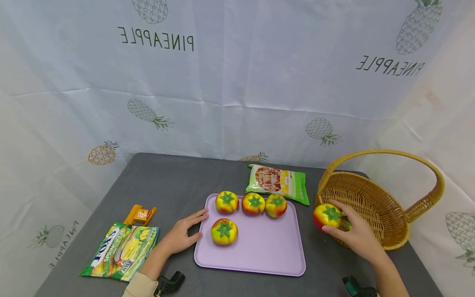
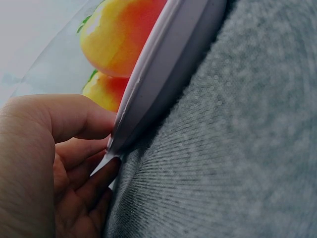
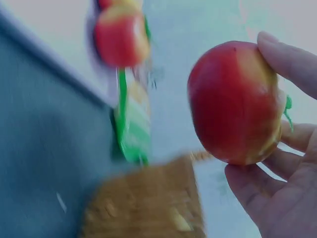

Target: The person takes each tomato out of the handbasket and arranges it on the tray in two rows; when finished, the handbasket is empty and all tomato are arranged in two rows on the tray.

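Note:
A lilac tray [image 1: 259, 258] lies on the dark table, bearing several red-and-yellow, tomato-like fruits [image 1: 224, 232] with green star-shaped tops. My left hand [image 1: 182, 234] touches the tray's left edge, thumb and fingertips against the rim [image 2: 143, 74]. To the right of the tray, my right hand [image 1: 352, 231] holds one more such fruit [image 3: 235, 104] between thumb and fingers, above the table. It hangs before the left part of a wicker basket [image 1: 386, 206]. Behind that hand, something green and yellow shows in the basket, mostly hidden.
A green-and-white food packet [image 1: 278, 181] lies behind the tray. At the left are a green-and-yellow Fox's bag [image 1: 122, 251] and a small orange wrapped snack [image 1: 140, 215]. The basket's tall handle [image 1: 386, 152] arches over it. A pineapple-print cloth [image 1: 230, 82] hangs behind the table.

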Available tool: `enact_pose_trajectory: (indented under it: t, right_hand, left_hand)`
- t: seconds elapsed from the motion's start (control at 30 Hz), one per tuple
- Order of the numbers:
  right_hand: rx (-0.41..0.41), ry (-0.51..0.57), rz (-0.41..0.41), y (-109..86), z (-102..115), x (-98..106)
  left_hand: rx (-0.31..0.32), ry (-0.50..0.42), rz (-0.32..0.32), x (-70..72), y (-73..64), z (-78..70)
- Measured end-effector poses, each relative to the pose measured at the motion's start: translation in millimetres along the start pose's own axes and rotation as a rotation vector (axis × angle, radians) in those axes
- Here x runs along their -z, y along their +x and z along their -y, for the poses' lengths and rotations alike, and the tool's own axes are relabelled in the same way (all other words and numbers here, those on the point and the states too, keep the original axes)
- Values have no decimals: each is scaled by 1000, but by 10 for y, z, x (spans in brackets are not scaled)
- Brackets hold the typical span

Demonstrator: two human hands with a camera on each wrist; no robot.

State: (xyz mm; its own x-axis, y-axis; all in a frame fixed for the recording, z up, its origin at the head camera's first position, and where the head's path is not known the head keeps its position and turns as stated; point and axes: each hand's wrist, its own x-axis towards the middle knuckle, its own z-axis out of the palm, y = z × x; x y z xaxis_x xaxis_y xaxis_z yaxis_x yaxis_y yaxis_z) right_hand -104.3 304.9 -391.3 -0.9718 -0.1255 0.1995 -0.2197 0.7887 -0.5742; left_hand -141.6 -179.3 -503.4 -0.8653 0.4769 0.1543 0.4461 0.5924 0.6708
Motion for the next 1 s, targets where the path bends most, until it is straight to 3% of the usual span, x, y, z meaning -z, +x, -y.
enact_pose_trajectory:
  t: [0.23, 0.43, 0.8, 1.0]
  right_hand:
    - [-51, 168, 88, -37, 198, -419]
    - [-11, 258, 119, 29, 318, -731]
    - [38, 361, 232, 181, 600, -1114]
    - [58, 345, 290, 183, 647, -1329]
  left_hand:
    - [-15, 4, 0, -7, 12, -1]
    - [0, 5, 4, 2, 3, -5]
    - [5, -5, 12, 11, 16, -25]
    - [1, -2, 5, 11, 8, -15]
